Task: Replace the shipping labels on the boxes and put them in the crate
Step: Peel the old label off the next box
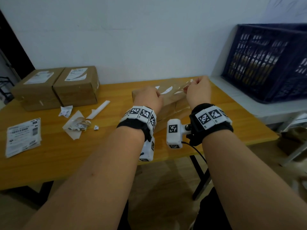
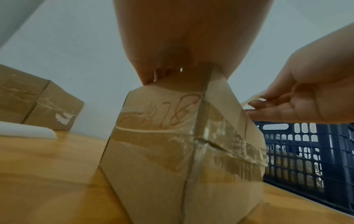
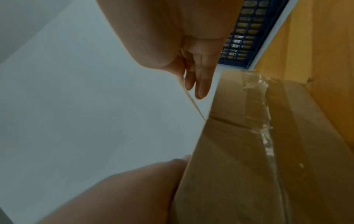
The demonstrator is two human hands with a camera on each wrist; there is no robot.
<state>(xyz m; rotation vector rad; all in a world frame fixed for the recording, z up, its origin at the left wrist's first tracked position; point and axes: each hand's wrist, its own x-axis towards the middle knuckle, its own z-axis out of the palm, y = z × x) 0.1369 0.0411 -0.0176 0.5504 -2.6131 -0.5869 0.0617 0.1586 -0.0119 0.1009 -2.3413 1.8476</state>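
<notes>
A brown cardboard box (image 1: 172,101) stands mid-table, wrapped in clear tape, with red handwriting on its side (image 2: 172,115). My left hand (image 1: 147,97) sits on the box's near-left top corner with its fingers curled over the edge, holding it steady. My right hand (image 1: 198,91) pinches a glossy, partly peeled label strip (image 1: 172,87) at the box's far right and lifts it off the top. The left wrist view shows the strip (image 2: 250,100) between thumb and fingers of the right hand (image 2: 306,98). The right wrist view shows it (image 3: 193,103) taut down to the box edge (image 3: 239,151). A dark blue slatted crate (image 1: 265,63) stands on a ledge at the right.
Two more taped boxes (image 1: 36,87) (image 1: 78,85) with labels stand at the table's back left. A stack of fresh labels (image 1: 23,138) lies at the front left. Torn label scraps (image 1: 78,123) and a white paper roll (image 1: 99,109) lie between them and my left hand.
</notes>
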